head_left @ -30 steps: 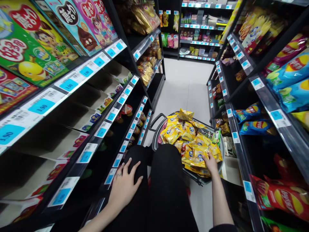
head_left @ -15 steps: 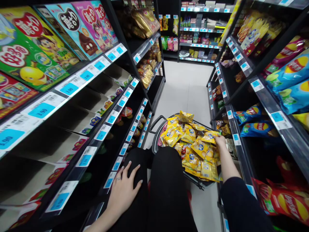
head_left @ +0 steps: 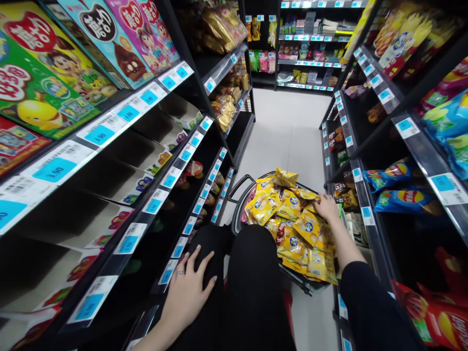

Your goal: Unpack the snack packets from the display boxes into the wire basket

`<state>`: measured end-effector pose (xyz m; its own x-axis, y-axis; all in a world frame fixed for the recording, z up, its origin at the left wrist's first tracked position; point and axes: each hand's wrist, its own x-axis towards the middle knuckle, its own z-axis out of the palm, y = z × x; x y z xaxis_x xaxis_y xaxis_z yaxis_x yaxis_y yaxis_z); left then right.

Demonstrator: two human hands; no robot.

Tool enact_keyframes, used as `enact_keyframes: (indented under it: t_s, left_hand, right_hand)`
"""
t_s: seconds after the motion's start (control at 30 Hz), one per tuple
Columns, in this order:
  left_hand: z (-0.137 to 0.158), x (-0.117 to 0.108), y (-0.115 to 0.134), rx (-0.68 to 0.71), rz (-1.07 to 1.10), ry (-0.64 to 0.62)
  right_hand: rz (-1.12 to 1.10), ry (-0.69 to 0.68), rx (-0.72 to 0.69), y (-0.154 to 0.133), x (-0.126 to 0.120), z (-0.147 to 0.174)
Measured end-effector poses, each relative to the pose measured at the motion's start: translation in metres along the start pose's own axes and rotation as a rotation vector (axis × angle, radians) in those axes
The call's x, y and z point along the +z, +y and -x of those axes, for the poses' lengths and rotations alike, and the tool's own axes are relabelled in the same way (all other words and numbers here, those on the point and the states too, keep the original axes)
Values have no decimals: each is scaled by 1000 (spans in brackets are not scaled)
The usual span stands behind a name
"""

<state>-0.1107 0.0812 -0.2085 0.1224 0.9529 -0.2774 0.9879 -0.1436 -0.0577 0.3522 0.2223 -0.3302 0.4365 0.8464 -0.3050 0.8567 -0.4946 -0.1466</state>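
My left hand (head_left: pixel 195 280) lies on the black-clothed left thigh, fingers spread and holding nothing; a ring shows on one finger. Between the shelves, just beyond my knees, stands a dark-rimmed shopping basket (head_left: pixel 237 207) heaped with yellow snack bags (head_left: pixel 292 242) that carry blue round logos. At the heap's right side, my right hand (head_left: pixel 328 208) has its fingers curled on a yellow snack bag (head_left: pixel 307 194). The fingertips are partly hidden among the packets. A bit of red packaging (head_left: pixel 281 230) shows between the yellow bags.
Boxed snacks (head_left: pixel 66 73) and open cartons fill the left shelves. Blue chip bags (head_left: pixel 402 200) and red chip bags (head_left: pixel 435 312) lie on the right shelves, close to my right arm. Pale floor (head_left: pixel 274 124) runs to a back shelf (head_left: pixel 310 51).
My right hand has moved slightly left and up, further over the heap, and covers the bag end it pinched before. The view has shifted a little; my left hand stays put.
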Motion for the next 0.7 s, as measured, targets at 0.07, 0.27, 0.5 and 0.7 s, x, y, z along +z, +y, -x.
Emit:
enact_keyframes:
  t_s: [0.07, 0.27, 0.5, 0.7]
  left_hand:
    - [0, -1, 2, -5, -1, -7]
    - [0, -2, 3, -5, 10, -11]
    - [0, -2, 1, 12, 16, 7]
    - [2, -2, 1, 4, 33, 18]
  right_hand:
    - [18, -89, -24, 2, 11, 0]
    - [57, -194, -31, 7, 39, 16]
    - [52, -129, 50, 0, 28, 11]
    - [36, 72, -158, -15, -1, 5]
